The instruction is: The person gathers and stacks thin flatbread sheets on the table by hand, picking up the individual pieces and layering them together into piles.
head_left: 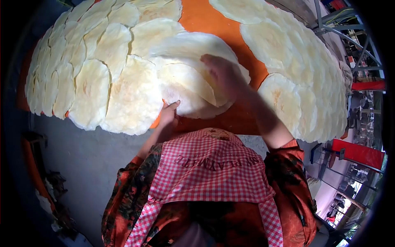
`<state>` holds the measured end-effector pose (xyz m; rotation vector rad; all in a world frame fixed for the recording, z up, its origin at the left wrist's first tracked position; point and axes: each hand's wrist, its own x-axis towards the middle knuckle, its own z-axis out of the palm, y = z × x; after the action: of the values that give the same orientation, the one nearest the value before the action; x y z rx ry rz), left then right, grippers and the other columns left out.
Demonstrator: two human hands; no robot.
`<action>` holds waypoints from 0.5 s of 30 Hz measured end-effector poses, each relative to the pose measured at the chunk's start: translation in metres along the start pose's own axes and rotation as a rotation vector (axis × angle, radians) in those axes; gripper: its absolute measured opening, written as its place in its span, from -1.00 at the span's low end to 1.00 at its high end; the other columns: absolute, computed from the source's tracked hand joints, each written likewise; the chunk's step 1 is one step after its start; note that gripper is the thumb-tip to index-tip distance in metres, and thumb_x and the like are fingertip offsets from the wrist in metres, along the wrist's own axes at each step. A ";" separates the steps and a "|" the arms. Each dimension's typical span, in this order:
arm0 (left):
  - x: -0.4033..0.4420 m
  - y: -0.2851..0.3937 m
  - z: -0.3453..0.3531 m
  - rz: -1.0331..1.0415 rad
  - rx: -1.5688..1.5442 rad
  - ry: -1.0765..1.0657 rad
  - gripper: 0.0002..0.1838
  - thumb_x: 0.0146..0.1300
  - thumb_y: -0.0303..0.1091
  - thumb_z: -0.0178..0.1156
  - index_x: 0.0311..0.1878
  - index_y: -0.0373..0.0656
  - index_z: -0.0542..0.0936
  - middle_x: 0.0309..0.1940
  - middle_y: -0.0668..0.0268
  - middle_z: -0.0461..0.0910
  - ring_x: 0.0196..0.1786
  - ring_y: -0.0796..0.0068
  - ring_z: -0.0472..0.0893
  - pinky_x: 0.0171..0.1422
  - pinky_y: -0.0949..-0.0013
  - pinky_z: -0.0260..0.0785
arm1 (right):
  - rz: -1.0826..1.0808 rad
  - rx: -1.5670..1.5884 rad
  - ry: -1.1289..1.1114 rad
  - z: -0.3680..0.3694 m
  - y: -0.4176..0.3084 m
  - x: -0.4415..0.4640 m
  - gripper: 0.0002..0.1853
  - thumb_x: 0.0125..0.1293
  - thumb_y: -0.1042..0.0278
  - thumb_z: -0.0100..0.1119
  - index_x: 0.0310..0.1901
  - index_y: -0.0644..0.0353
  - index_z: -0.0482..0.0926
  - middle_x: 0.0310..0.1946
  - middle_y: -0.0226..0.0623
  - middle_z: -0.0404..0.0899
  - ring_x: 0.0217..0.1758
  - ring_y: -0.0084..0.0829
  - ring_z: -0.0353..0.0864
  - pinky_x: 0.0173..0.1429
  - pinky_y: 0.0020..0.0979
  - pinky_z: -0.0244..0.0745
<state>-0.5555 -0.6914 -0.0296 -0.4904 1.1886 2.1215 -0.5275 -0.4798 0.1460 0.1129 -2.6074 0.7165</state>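
Checked apron sits nearest, at six o'clock across my front. Toward twelve, just above centre, lies the thin round sheet I'm handling, layered with others, a curved flap across it. At its eight o'clock edge my left hand has its thumb on top; the fingers are hidden, so I can't tell whether they pinch. Over its two o'clock side, my right hand is blurred, fingers loosely extended; I can't tell if they touch. I judge the step to be arranging or smoothing layers. Next, I'd say, calls for a steadied edge and a light, flat palm, since something this thin could tear or crease. Beyond, overlapping left rows fill ten o'clock and right rows two, with orange cloth between. Grey floor shows at eight.
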 end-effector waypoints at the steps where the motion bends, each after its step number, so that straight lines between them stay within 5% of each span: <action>1: 0.000 -0.001 -0.001 0.007 -0.009 -0.033 -0.71 0.25 -0.58 0.11 0.05 -0.27 0.44 -0.12 0.17 0.60 -0.07 0.25 0.59 0.10 0.23 0.46 | -0.083 -0.085 0.076 0.002 -0.015 -0.007 -0.72 0.19 0.59 0.02 -0.05 0.29 0.52 -0.23 -0.01 0.63 -0.08 -0.01 0.61 -0.03 -0.21 0.50; 4: 0.002 0.003 -0.004 -0.030 0.066 -0.066 -0.68 0.23 -0.60 0.11 0.07 -0.26 0.44 -0.12 0.16 0.60 -0.05 0.24 0.59 0.11 0.22 0.46 | 0.095 0.159 -0.004 0.040 -0.006 -0.039 -0.82 0.20 0.49 0.04 -0.17 0.28 0.55 -0.32 0.04 0.61 -0.17 0.10 0.58 -0.07 -0.12 0.49; 8: 0.003 0.003 -0.008 -0.079 -0.016 -0.064 -0.67 0.23 -0.59 0.13 0.08 -0.27 0.43 -0.16 0.18 0.60 -0.14 0.33 0.59 0.00 0.28 0.46 | 0.497 0.213 -0.270 0.045 0.041 -0.021 -0.84 0.26 0.46 -0.01 -0.23 0.30 0.54 -0.43 0.02 0.58 -0.31 -0.16 0.64 -0.18 -0.21 0.48; 11: 0.027 -0.004 -0.039 0.054 0.566 -0.124 -0.67 0.19 -0.52 0.23 0.01 -0.18 0.41 -0.16 0.30 0.52 -0.11 0.48 0.47 -0.09 0.41 0.39 | 0.496 0.376 -0.210 0.025 0.078 0.004 -0.81 0.35 0.40 -0.01 -0.15 0.31 0.53 -0.29 -0.18 0.65 -0.24 -0.39 0.66 -0.20 -0.33 0.53; 12: -0.011 0.015 0.000 0.299 0.546 0.065 -0.64 0.17 -0.54 0.23 0.03 -0.26 0.41 -0.09 0.21 0.49 -0.17 0.46 0.46 -0.18 0.42 0.39 | 0.563 0.523 -0.188 0.006 0.077 0.014 -0.80 0.36 0.35 -0.01 -0.18 0.31 0.53 -0.31 -0.26 0.63 -0.26 -0.42 0.65 -0.20 -0.36 0.53; 14: -0.025 0.039 0.007 0.915 1.090 0.162 -0.59 0.15 -0.55 0.22 0.08 -0.31 0.40 -0.01 0.12 0.45 -0.17 0.37 0.48 -0.16 0.41 0.39 | 0.570 0.602 -0.150 -0.033 0.085 0.038 -0.78 0.36 0.27 0.00 -0.22 0.27 0.53 -0.36 -0.37 0.59 -0.27 -0.47 0.63 -0.21 -0.42 0.53; 15: -0.019 0.053 0.012 1.168 1.187 0.038 -0.55 0.13 -0.56 0.22 0.11 -0.30 0.39 0.01 0.06 0.41 -0.18 0.29 0.49 -0.16 0.39 0.40 | 0.514 0.532 -0.138 -0.050 0.099 0.050 -0.77 0.35 0.24 0.01 -0.25 0.24 0.52 -0.38 -0.40 0.56 -0.27 -0.51 0.62 -0.21 -0.45 0.52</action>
<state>-0.5786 -0.7080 0.0200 0.9027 2.8215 1.5914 -0.5721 -0.3674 0.1594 -0.3777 -2.5175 1.6213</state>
